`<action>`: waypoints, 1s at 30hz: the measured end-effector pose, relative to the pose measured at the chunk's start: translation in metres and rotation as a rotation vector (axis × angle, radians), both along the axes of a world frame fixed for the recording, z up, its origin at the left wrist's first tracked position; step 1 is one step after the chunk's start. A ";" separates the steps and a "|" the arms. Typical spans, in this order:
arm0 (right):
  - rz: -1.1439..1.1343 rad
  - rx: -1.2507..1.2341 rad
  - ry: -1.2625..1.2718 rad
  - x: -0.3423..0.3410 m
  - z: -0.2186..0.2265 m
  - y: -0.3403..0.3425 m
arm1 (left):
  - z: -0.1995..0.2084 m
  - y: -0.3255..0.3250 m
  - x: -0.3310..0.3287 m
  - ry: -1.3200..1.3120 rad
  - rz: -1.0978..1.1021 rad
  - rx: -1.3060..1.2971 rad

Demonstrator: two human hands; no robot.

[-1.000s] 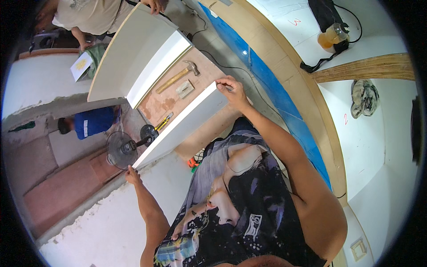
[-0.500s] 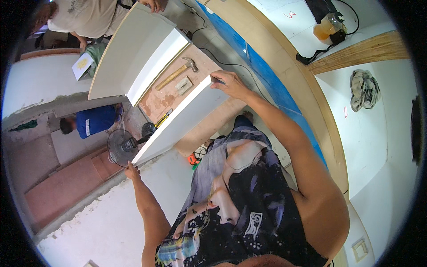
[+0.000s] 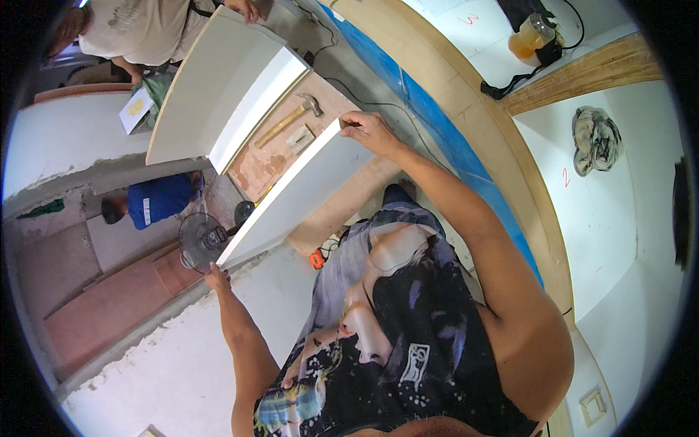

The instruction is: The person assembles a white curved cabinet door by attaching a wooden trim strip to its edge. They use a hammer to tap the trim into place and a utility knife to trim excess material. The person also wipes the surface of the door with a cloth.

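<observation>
A long white board (image 3: 298, 193) stands tilted on edge in front of me, gripped at both ends. My right hand (image 3: 368, 131) is closed round its far right corner, thumb and fingers pinching the edge. At the near left corner my left hand (image 3: 216, 278) is closed on the board too, partly hidden by it. Beyond the board, a claw hammer (image 3: 290, 121) with a wooden handle lies on a reddish-brown panel (image 3: 251, 164), beside a small pale block (image 3: 299, 139). A yellow tool next to them is mostly hidden behind the board's edge.
Another person's hand (image 3: 244, 9) rests on a larger pale panel (image 3: 211, 80) at the upper left. A black fan (image 3: 200, 240) stands near my left hand. Farther left is a person in blue (image 3: 156, 200). An orange tool (image 3: 317, 259) and cables (image 3: 386, 106) lie low.
The board's upper edge has shifted slightly left with my right hand, covering more of the yellow tool. Both hands keep their hold.
</observation>
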State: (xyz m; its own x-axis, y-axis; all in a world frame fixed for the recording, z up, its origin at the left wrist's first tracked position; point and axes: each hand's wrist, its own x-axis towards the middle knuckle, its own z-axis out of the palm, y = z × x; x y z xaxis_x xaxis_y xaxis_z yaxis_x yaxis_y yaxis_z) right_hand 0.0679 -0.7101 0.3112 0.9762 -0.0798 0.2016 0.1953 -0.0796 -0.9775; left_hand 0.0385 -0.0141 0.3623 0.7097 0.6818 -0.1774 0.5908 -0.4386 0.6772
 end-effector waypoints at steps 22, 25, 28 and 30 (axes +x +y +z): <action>-0.054 0.082 0.183 0.004 -0.049 0.013 | -0.010 -0.002 0.002 -0.099 0.024 0.005; 0.004 0.096 0.173 0.005 -0.056 0.008 | -0.012 -0.001 -0.001 -0.119 -0.005 0.016; 0.149 0.092 0.218 0.001 -0.057 -0.005 | -0.015 0.004 -0.006 -0.094 0.007 0.046; 0.200 0.044 0.245 0.001 -0.061 -0.013 | -0.015 0.008 -0.009 -0.067 0.013 0.051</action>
State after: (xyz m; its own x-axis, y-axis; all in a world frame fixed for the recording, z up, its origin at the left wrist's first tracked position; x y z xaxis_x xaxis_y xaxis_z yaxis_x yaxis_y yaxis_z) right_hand 0.0692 -0.7234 0.2504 0.9925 0.1156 -0.0404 -0.0383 -0.0199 -0.9991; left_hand 0.0293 -0.0060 0.3472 0.7098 0.6980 -0.0947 0.5506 -0.4660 0.6926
